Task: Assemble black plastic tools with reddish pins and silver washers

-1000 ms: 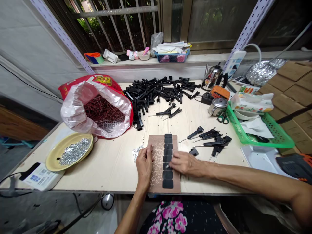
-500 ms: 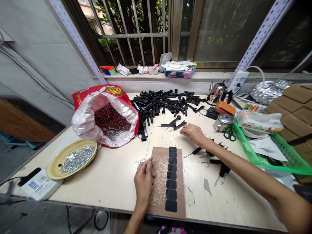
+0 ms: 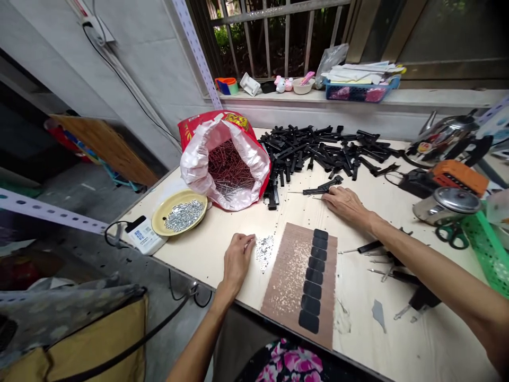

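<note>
My left hand (image 3: 237,260) has its thumb and fingers pinched together beside a small spread of tiny silver pieces (image 3: 264,250); whatever is between the fingertips is too small to make out. My right hand (image 3: 347,206) rests on the table with its fingers closed over a black plastic part with a thin metal rod, mostly covered by the hand. Just beyond it lies another black part (image 3: 323,187) with a thin rod. Between my hands is a brown board (image 3: 278,284) with pale specks and a column of black rounded pads (image 3: 312,291).
A red-and-white sack (image 3: 193,168) of dark red rods stands behind a yellow plate (image 3: 159,225) of silver pieces. Many black parts (image 3: 302,151) are heaped at the back. Black-handled tools (image 3: 417,297), scissors (image 3: 457,236), a metal pot (image 3: 445,204) and a green basket (image 3: 479,249) are right.
The view has turned left and down. My left hand has moved off the board's edge to the silver pieces. The right hand has come over the nearer black part, which was uncovered before.
</note>
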Motion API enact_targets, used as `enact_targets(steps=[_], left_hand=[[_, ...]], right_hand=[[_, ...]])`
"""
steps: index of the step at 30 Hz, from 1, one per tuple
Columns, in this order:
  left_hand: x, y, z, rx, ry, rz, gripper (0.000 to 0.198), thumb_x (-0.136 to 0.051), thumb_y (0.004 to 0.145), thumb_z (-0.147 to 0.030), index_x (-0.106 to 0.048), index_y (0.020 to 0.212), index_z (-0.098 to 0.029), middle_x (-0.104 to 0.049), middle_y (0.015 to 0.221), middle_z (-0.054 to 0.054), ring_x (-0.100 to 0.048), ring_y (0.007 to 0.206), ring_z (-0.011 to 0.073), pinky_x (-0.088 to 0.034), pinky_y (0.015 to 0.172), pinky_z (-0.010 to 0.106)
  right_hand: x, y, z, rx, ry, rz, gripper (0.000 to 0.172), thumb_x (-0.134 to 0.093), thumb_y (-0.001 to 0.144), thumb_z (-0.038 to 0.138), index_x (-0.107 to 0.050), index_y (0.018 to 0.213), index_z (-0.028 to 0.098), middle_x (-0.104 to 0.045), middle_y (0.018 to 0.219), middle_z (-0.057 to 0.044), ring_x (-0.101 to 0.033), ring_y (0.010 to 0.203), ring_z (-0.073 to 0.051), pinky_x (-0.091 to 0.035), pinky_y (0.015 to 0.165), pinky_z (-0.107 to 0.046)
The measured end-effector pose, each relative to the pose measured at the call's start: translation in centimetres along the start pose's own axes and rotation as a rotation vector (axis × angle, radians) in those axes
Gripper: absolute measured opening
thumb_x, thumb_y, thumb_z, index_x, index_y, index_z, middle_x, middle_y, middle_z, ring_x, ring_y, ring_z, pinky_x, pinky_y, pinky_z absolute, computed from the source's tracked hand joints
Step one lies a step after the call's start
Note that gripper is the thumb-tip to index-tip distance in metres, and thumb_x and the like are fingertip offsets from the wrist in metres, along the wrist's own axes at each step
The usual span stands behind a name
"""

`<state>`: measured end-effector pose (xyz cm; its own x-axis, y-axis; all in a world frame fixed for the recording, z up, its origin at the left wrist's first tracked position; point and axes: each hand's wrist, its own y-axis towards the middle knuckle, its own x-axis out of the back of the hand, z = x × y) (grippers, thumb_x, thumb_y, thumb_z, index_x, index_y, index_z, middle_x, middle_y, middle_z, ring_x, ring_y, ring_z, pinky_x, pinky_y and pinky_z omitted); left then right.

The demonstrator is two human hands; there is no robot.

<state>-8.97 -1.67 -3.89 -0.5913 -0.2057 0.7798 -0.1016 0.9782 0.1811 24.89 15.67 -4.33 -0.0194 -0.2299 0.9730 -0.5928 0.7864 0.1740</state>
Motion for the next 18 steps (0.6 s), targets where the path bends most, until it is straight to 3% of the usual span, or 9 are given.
enact_targets(steps=[8, 14, 18], left_hand=[[0.0, 0.2, -0.6, -0.023, 0.139, 0.067, 0.023, -0.045, 0.090, -0.026, -0.064, 0.101, -0.021, -0.056, 0.093, 0.004, -0.060, 0.080, 0.0164, -0.045, 0.068, 0.027], [-0.4, 0.0, -1.0, -0.070, 0.278, 0.078, 0.023, -0.041, 0.091, -0.022, -0.063, 0.099, -0.019, -0.057, 0.093, 0.004, -0.060, 0.077, 0.0158, -0.044, 0.064, 0.025], [-0.8, 0.1, -0.8, -0.055, 0.277, 0.011, 0.021, -0.042, 0.089, -0.019, -0.062, 0.090, -0.016, -0.059, 0.091, 0.006, -0.059, 0.073, 0.0166, -0.042, 0.063, 0.027]], right_hand=[[0.4, -0.9, 0.9, -0.054, -0.009, -0.117, 0.022, -0.039, 0.091, 0.019, -0.061, 0.097, 0.017, -0.058, 0.084, -0.007, -0.047, 0.080, -0.019, -0.029, 0.063, -0.028], [3.6, -1.5, 3.5, -0.125, 0.149, -0.254, 0.024, -0.041, 0.091, 0.019, -0.062, 0.103, 0.019, -0.060, 0.094, -0.006, -0.054, 0.081, -0.017, -0.036, 0.060, -0.025], [5.9, -2.2, 7.0, -0.092, 0.341, -0.292, 0.024, -0.044, 0.091, 0.018, -0.064, 0.103, 0.015, -0.061, 0.092, -0.007, -0.055, 0.080, -0.016, -0.044, 0.064, -0.025]])
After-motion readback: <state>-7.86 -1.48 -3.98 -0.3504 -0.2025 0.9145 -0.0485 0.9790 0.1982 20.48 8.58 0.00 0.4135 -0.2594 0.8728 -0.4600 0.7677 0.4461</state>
